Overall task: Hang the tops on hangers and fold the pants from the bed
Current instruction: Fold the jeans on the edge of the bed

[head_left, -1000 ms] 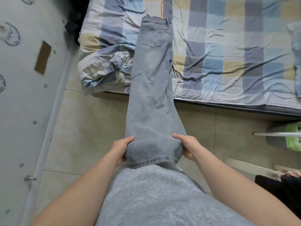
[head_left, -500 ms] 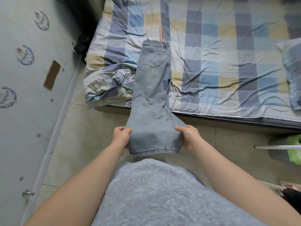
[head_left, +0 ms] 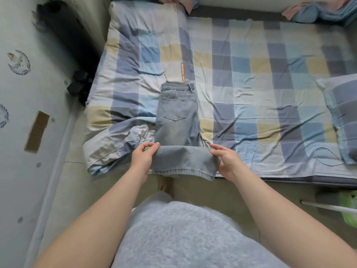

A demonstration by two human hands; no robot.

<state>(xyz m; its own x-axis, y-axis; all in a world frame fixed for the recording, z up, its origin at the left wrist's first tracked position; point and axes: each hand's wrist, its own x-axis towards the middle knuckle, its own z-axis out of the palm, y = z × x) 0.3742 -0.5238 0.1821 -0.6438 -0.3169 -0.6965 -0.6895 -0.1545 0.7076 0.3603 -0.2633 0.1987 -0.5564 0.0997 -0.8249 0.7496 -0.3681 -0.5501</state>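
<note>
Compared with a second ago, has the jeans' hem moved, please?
Yes. The jeans' hem moved forward, from over the floor to the bed edge.

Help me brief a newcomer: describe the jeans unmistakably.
Start at the plaid-covered bed. Near its front edge lie light-blue jeans, back pocket up, leg ends held by the left hand and right hand. Nothing else there is plain denim.
</note>
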